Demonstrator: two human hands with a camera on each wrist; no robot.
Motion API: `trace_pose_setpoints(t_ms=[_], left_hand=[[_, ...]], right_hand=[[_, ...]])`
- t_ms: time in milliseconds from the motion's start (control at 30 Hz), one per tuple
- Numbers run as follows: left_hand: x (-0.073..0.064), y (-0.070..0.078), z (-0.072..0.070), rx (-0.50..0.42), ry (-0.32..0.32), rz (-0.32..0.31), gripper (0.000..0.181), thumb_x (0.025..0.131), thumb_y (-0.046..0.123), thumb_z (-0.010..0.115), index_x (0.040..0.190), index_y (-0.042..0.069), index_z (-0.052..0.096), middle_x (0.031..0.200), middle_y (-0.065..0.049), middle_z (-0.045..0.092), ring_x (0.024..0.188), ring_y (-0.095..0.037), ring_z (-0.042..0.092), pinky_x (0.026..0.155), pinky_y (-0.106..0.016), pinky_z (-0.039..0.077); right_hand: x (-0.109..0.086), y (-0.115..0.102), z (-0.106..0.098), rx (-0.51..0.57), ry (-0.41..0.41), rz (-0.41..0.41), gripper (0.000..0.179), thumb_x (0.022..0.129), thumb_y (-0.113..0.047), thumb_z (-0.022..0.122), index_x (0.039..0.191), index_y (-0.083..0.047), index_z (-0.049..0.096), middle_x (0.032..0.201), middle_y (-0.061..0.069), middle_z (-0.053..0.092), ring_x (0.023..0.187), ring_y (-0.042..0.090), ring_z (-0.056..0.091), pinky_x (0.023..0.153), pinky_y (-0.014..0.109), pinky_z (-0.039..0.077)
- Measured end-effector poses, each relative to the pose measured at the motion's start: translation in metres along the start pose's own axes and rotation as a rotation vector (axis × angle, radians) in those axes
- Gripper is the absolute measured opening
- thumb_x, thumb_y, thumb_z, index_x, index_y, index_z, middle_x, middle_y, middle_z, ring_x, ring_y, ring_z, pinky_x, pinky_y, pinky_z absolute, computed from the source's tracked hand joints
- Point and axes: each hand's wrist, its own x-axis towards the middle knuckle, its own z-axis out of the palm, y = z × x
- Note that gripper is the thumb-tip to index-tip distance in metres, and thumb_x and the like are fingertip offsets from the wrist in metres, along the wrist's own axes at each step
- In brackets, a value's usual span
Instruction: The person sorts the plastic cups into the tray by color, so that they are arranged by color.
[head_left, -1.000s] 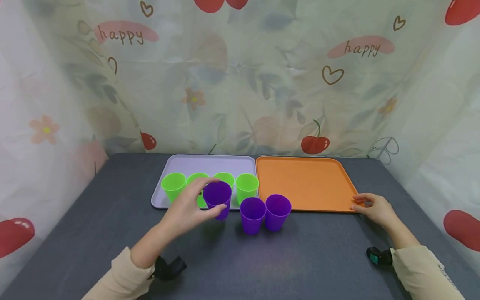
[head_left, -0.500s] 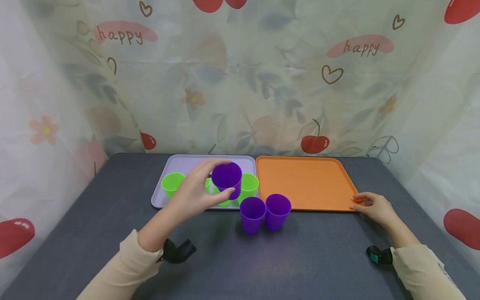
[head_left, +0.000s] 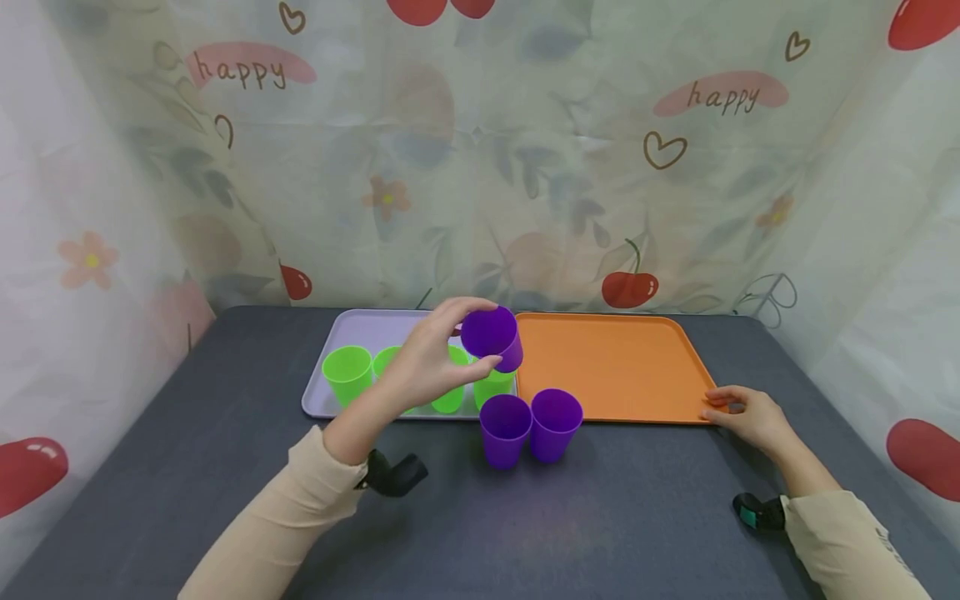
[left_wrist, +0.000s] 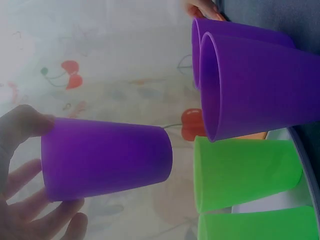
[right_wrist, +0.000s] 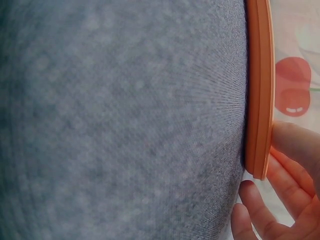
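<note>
My left hand (head_left: 431, 358) grips a purple cup (head_left: 501, 337) near its rim, thumb on the near side and fingers on the far side. The cup hangs in the air over the seam between the lilac tray (head_left: 360, 322) and the orange tray (head_left: 607, 367). In the left wrist view the held cup (left_wrist: 107, 160) shows its whole side. My right hand (head_left: 753, 417) is at the orange tray's near right corner. The right wrist view shows the thumb touching that tray's rim (right_wrist: 260, 90), fingers beside and under the corner; whether they pinch it is unclear.
Two purple cups (head_left: 505, 431) (head_left: 555, 425) stand upright side by side on the dark table (head_left: 585, 525), before the trays. Several green cups (head_left: 347, 373) stand in a row on the lilac tray, partly behind the left hand. A patterned curtain (head_left: 480, 167) closes the back.
My left hand has lifted the purple cup from near the lilac tray's front edge and carried it up and rightward. The right hand stays at the tray corner.
</note>
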Motion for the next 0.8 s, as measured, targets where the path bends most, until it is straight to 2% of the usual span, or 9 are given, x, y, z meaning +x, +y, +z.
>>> trace_pose_setpoints(t_ms=[167,400,533,667,800], left_hand=[[0.012,-0.005,0.011,-0.022,-0.047,-0.012,0.053,0.079,0.026,0.074,0.126,0.013,0.053,0.126,-0.002,0.056,0.111,-0.016,0.056,0.095,-0.035,0.047],[0.026,-0.006,0.025,0.028,-0.144,-0.016,0.052,0.082,0.031,0.071,0.127,0.014,0.052,0.126,0.0,0.059,0.115,-0.016,0.055,0.1,-0.035,0.044],[0.034,-0.004,0.03,0.042,-0.179,-0.003,0.052,0.083,0.032,0.07,0.128,0.014,0.052,0.128,0.0,0.058,0.122,-0.017,0.053,0.103,-0.036,0.041],[0.041,-0.002,0.034,0.047,-0.209,0.013,0.052,0.083,0.03,0.07,0.128,0.012,0.052,0.128,-0.002,0.058,0.121,-0.017,0.053,0.103,-0.035,0.041],[0.044,-0.002,0.038,0.049,-0.228,0.0,0.053,0.082,0.03,0.071,0.127,0.011,0.052,0.126,-0.002,0.058,0.115,-0.017,0.055,0.099,-0.034,0.044]], right_hand=[[0.0,0.001,0.0,-0.005,0.002,-0.002,0.049,0.088,-0.029,0.063,0.121,0.007,0.055,0.118,0.031,0.057,0.105,0.047,0.054,0.081,0.049,0.049],[0.0,0.001,0.0,-0.011,0.006,-0.013,0.048,0.088,-0.028,0.063,0.121,0.007,0.055,0.117,0.03,0.058,0.104,0.047,0.055,0.082,0.05,0.049],[0.0,0.001,0.0,-0.012,0.01,-0.012,0.048,0.088,-0.028,0.063,0.12,0.007,0.055,0.117,0.031,0.058,0.104,0.047,0.055,0.082,0.05,0.049],[0.0,0.001,0.0,-0.011,0.01,-0.012,0.048,0.088,-0.029,0.063,0.12,0.007,0.055,0.117,0.031,0.058,0.105,0.047,0.054,0.083,0.051,0.048],[-0.001,0.001,0.001,-0.005,0.006,-0.01,0.049,0.089,-0.029,0.063,0.121,0.007,0.055,0.118,0.031,0.058,0.105,0.047,0.054,0.083,0.05,0.048]])
